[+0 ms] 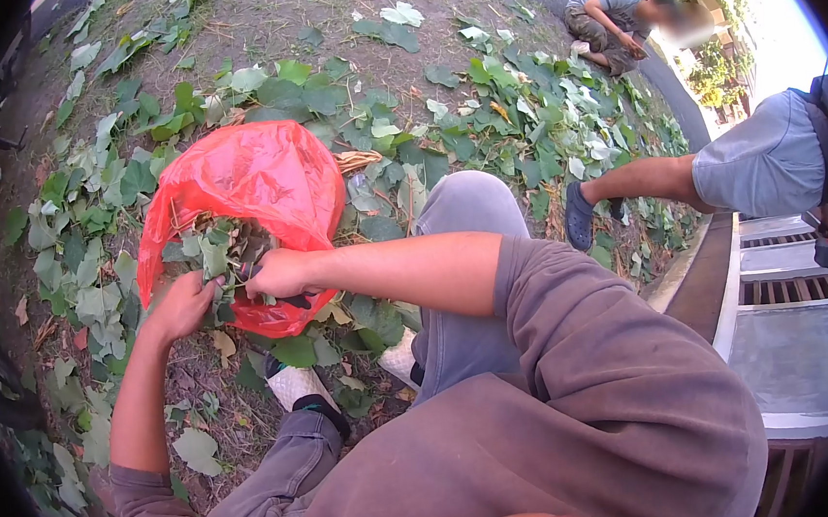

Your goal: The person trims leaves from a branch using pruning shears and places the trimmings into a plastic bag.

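A red plastic bag lies on the leafy ground in front of me, its mouth facing me, with green leaves and stems in the opening. At the left side of the mouth, my left hand is closed on leafy stems. Just right of it, my right hand is wrapped round a dark-handled tool, mostly hidden by the fingers and leaves, so its kind cannot be made out. Both hands are close together at the bag's opening.
Cut leaves cover much of the soil. One person crouches at the upper right. Another person's leg and shorts show at the right, beside a low kerb and metal grating.
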{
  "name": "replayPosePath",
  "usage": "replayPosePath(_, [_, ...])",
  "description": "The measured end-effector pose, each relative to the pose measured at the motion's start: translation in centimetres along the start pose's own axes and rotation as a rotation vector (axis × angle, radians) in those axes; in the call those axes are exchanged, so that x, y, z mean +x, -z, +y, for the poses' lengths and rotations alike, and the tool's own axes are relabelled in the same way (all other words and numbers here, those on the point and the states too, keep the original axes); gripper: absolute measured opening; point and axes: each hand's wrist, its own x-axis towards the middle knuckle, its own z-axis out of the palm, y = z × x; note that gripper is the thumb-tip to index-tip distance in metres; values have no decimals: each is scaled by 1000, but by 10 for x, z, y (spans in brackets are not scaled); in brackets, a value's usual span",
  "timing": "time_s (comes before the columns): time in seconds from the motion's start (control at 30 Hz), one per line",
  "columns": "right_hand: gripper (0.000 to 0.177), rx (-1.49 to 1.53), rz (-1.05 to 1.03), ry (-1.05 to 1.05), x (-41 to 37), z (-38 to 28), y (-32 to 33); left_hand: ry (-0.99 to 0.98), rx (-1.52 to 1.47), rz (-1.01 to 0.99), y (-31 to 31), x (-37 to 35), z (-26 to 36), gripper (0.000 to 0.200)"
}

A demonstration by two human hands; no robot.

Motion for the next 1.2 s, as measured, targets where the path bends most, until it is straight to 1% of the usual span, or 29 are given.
replayPosePath(0.03, [33, -63, 47, -38, -8, -8, 3, -41, -7, 52, -1, -5, 1, 37])
replayPosePath(0.07, [33, 9, 11, 33, -6, -4, 3, -67, -19, 38, 0, -5, 2, 37])
replayPosePath(0.1, [32, 16, -15, -52, -31, -26, 12, -94, 22, 68, 3, -8, 11, 39])
replayPosePath(0.13, [30, -7, -22, -39, -36, -32, 14, -92, 58, 50, 0, -3, -2, 41])
replayPosePath(0.17, [28, -64, -19, -17, -20, -20, 10, -72, 1, 45, 0, -5, -1, 44])
replayPosePath(0.2, [29, -27, -31, -55, -20, -19, 9, -8, -12, 55, 0, -9, 6, 45])
replayPosePath(0.23, [30, -76, 7, 32, -18, -15, 9, -24, 8, 81, -2, -8, 5, 45])
replayPosePath(0.27, [30, -78, -16, 39, -14, -14, 7, -1, 4, 87, -1, -9, 3, 45])
replayPosePath(0.33, [35, -81, -39, -82, -11, -6, 7, -104, -3, 84, -5, -7, 0, 43])
replayPosePath(0.37, [41, -41, -44, -16, -5, 3, 5, -112, 38, 98, -7, -5, -5, 42])
replayPosePath(0.5, [45, -32, -48, -11, -13, -2, 5, -93, 8, 81, -8, -6, -6, 42])
replayPosePath(0.57, [45, -27, -55, -65, -20, -13, 7, -171, -10, 137, -10, -6, -15, 39])
replayPosePath(0.6, [45, -29, -57, -63, -20, -14, 7, -168, -10, 139, -6, -9, -11, 39])
replayPosePath(0.67, [45, -19, -20, -73, -21, -16, 5, -95, -129, 95, -2, -16, -3, 37])
replayPosePath(0.7, [45, -22, -21, -70, -16, -11, 4, -93, -129, 98, 0, -16, -1, 37])
replayPosePath(0.77, [42, -209, 68, 38, 0, 3, 4, -59, -56, 130, 3, -14, 0, 37])
replayPosePath(0.8, [42, -213, 66, 41, -3, -2, 5, -57, -57, 135, 0, -12, -4, 37])
replayPosePath(0.87, [40, -44, 31, -53, -17, -21, 8, -96, -112, 358, -10, -7, -18, 40])
replayPosePath(0.9, [40, -42, 30, -54, -19, -25, 9, -94, -112, 355, -10, -9, -18, 40])
replayPosePath(0.97, [37, -4, 51, -38, -22, -28, 8, -97, -196, 390, -11, -13, -16, 46])
replayPosePath(1.0, [37, 0, 51, -39, -21, -30, 9, -96, -195, 387, -13, -11, -22, 46])
replayPosePath(1.07, [33, 48, 18, -19, -22, -30, 9, -156, -329, 391, -19, -3, -37, 47])
replayPosePath(1.1, [33, 52, 18, -22, -14, -23, 8, -154, -329, 385, -19, -1, -41, 47])
replayPosePath(1.17, [31, 264, -91, 26, 7, -2, 4, -124, -742, 266, -18, 2, -47, 46])
replayPosePath(1.2, [31, 265, -90, 28, 7, -3, 3, -124, -739, 266, -16, 1, -46, 46])
